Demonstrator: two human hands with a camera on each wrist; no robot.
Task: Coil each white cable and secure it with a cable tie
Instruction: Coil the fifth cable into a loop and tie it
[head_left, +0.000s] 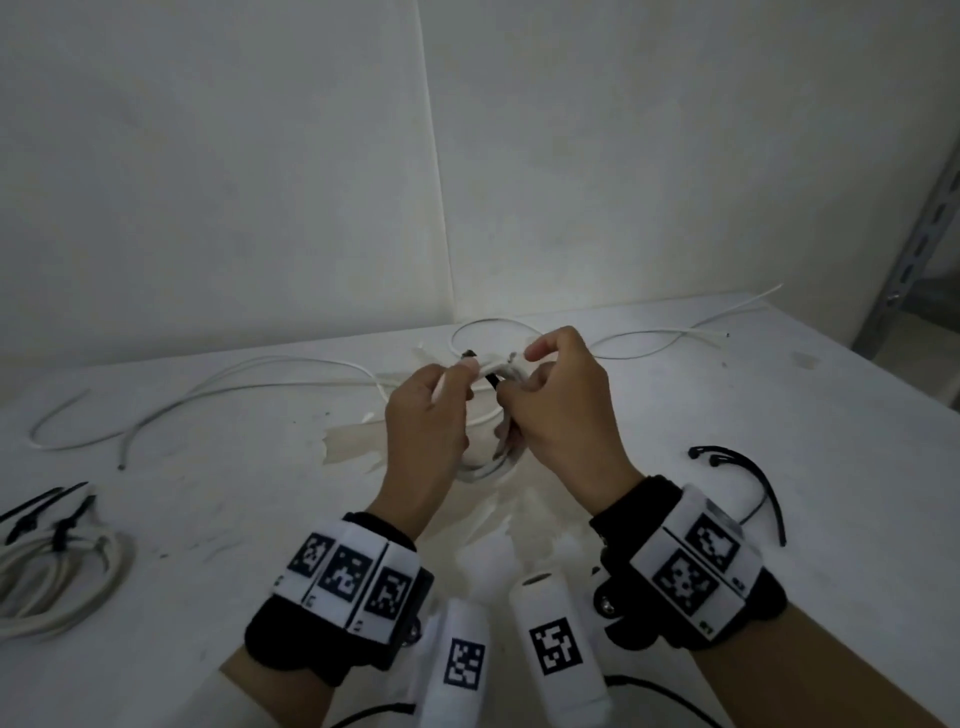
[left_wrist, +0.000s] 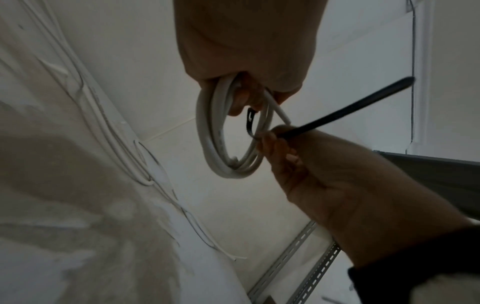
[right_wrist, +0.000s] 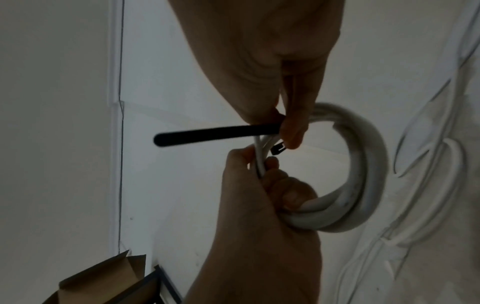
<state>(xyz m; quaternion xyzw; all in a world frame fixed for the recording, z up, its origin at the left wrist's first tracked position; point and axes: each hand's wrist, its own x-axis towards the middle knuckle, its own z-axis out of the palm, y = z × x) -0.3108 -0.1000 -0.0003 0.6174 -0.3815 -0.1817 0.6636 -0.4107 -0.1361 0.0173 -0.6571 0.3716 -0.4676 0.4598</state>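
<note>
Coiled white cable (left_wrist: 228, 135): several turns bunched into one ring, held in the air above the table (head_left: 727, 415), between both hands. Judged light and springy; the turns will likely fan apart if the pinch slackens, so best held at the bunch, close beside the tie point. Jacket looks smooth, maybe slippery.

Black cable tie (right_wrist: 215, 133): wrapped around the bunch at the top of the ring; tail sticks out free, head (right_wrist: 277, 149) sits just beside the strands. Judged a thin, flexible strap, stiff enough to feed into its head. Whether the tail is already through the head: can't tell.

L hand (head_left: 426, 415): fingers curled round the ring, thumb and forefinger pinching the strands near the tie. R hand (head_left: 558, 410): thumb and fingers pinching the tie against the bunch.

Views compared: both wrist views show the ring, tie tail and head, largely hidden by knuckles in the head view. Head view alone shows the surroundings: loose white cables (head_left: 208, 387) uncoiled at the far side of the table, a finished coil w/ ties (head_left: 57, 582) at near left, spare black ties (head_left: 748, 483) at near right.
</note>
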